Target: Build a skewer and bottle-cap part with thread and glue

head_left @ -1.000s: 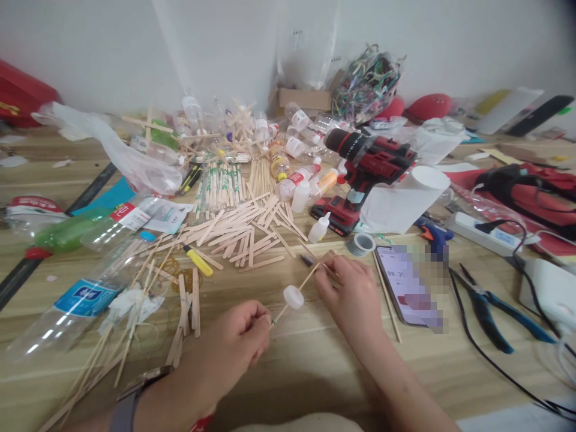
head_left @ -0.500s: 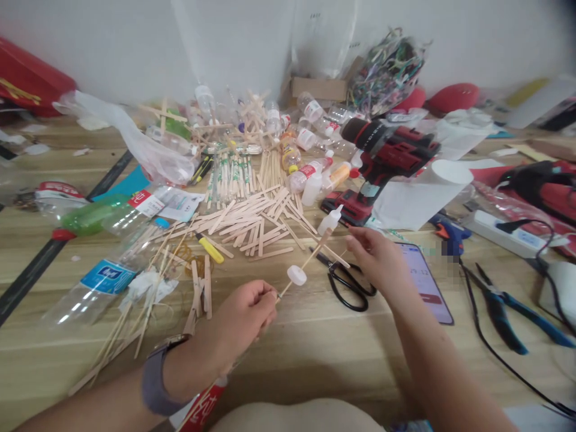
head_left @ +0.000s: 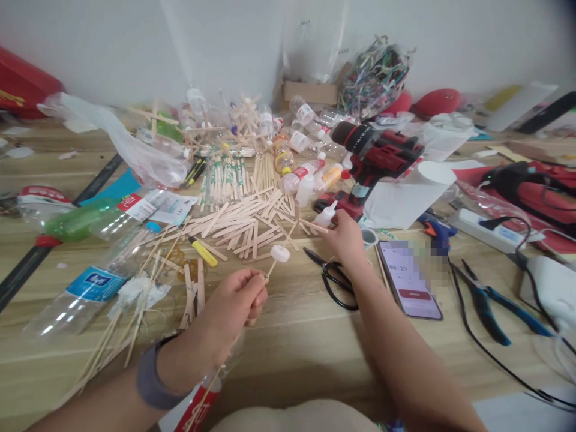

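Pinched in my left hand (head_left: 236, 303) is a thin stick that passes through a white round cap (head_left: 279, 254). Beyond the cap, the stick's far end meets a flat wooden stick (head_left: 312, 227). My right hand (head_left: 345, 237) has its fingers closed at the near end of that flat stick, beside a small white dropper bottle (head_left: 326, 213). Black-handled scissors (head_left: 335, 279) lie just below my right hand. Under my left forearm a clear bottle with a red label (head_left: 198, 408) partly shows.
Loose wooden sticks (head_left: 252, 225) spread over the middle. A red drill (head_left: 373, 156) stands behind my right hand. To the right are a phone (head_left: 409, 279), pliers (head_left: 486, 300) and a power strip (head_left: 490, 231). Plastic bottles (head_left: 96, 285) lie left.
My right hand has moved left and its fingers have closed at the flat stick, near the dropper bottle. The view has shifted slightly. My left hand still holds the thin stick with the cap.
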A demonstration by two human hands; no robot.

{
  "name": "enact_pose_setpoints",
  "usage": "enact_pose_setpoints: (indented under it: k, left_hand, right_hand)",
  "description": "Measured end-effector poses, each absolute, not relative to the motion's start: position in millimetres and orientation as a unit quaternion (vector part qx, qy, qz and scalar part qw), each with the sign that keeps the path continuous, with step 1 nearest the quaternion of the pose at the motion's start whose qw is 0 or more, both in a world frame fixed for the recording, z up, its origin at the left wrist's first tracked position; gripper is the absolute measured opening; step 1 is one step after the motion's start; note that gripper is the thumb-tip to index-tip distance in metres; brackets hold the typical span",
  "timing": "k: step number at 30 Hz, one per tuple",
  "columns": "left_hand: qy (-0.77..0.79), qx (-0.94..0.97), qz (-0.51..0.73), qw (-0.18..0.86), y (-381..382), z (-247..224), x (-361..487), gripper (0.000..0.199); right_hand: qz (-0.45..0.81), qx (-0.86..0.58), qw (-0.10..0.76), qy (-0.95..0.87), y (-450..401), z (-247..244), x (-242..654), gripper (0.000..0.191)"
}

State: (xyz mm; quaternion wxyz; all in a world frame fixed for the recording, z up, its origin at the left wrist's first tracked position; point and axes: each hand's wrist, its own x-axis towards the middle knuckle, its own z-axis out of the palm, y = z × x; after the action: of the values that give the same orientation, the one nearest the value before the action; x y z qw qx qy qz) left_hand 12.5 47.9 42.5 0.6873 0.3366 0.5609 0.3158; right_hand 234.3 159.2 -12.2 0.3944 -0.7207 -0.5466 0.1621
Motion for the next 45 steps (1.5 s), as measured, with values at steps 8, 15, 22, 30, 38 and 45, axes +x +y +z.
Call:
enact_pose_setpoints:
  k: [8,15,22,30,38,45]
  left_hand:
    - [0.572,0.309,0.387,0.654,52,45,13,0.034]
    - [0.599,0.298,0.372,0.643,54,40,17,0.036]
    - [0.573,0.343,0.356,0.654,51,35,20,0.033]
    - [0.585,0.372,0.295,0.657,46,29,22,0.028]
    - [0.591,0.389,0.28,0.649,44,25,24,0.023]
    - [0.599,0.383,0.263,0.652,43,25,29,0.018]
  right_hand:
    - [0.21,-0.699,0.544,-0.414,170,9,218,0.032]
    - [0.24,-0.578,0.718,-0.305,171,23,198,0.031]
    - [0.192,-0.516,0.741,-0.384,122,30,191,0.024]
    - [0.447,-0.46,0.61,-0.465,37,12,197,0.027]
    - [0.533,-0.503,0.592,-0.334,12,-1,218,0.035]
    - [0.532,-0.526,0.582,-0.319,15,2,221,0.045]
